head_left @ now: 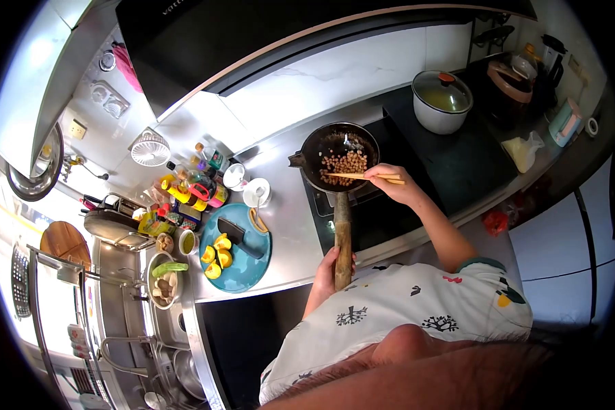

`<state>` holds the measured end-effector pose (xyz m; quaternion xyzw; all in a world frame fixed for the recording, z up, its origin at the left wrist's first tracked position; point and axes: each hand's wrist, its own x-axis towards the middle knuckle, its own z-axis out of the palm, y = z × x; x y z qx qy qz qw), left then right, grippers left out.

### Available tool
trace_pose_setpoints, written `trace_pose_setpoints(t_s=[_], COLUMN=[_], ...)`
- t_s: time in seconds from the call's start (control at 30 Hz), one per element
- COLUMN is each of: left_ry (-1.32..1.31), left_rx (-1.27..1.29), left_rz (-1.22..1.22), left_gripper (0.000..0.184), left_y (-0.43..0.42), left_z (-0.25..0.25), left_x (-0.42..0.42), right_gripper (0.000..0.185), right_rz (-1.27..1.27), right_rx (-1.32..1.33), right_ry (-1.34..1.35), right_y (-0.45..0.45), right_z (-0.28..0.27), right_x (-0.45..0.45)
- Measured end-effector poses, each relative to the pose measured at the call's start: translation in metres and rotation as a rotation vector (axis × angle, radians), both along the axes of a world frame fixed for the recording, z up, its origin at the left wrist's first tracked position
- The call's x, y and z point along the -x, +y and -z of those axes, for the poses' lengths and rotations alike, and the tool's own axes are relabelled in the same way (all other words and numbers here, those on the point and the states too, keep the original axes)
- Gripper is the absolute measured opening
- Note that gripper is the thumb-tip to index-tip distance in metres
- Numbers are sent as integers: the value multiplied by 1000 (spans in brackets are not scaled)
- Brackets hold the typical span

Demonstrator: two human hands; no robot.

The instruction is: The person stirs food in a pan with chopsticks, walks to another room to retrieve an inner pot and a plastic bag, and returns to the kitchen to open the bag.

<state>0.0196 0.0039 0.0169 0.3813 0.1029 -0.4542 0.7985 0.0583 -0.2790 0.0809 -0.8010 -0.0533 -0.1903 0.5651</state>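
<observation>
A dark frying pan (314,145) with a long wooden handle (343,225) sits over the stove. Several small brown pieces, like peanuts or beans, lie in it, bunched toward the right (348,162). My left hand (326,270) is wrapped round the lower end of the handle, close to my body. In my right hand (389,179) is a pair of wooden chopsticks (352,175), closed in my fingers. Their tips reach into the pan among the brown pieces.
Left of the stove, a blue cutting board (253,270) carries a knife (242,239) and yellow-orange cut pieces (212,270). Bottles (184,195) and white cups (256,191) stand behind it. A lidded white pot (442,113) is at the right. A bowl (174,297) stands by the sink.
</observation>
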Motion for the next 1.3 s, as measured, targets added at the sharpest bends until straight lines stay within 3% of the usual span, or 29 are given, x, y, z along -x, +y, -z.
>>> trace_pose_setpoints(t_s=[0.13, 0.27, 0.5, 0.67, 0.93, 1.07, 1.3], left_ry=[-62, -48, -52, -59, -45, -40, -32], left_rx=[4, 18, 13, -1, 8, 9, 0], left_rz=[40, 44, 52, 46, 40, 20, 22], left_gripper=[40, 40, 39, 39, 39, 39, 39], left_y=[2, 1, 1, -2, -1, -1, -2], left_z=[0, 3, 1, -2, 2, 1, 0], left_x=[0, 0, 0, 1, 0, 1, 1], right_gripper=[9, 7, 7, 10, 8, 9, 9], right_rz=[-81, 131, 262, 153, -25, 114, 252], right_rx=[21, 114, 82, 81, 58, 101, 40], right_ry=[-4, -65, -201, -147, -258, -206, -273], right_y=[-2, -28, -50, -19, 28, 0, -34], right_z=[-2, 10, -4, 33, 16, 40, 13], right_x=[11, 9, 12, 2, 8, -2, 1])
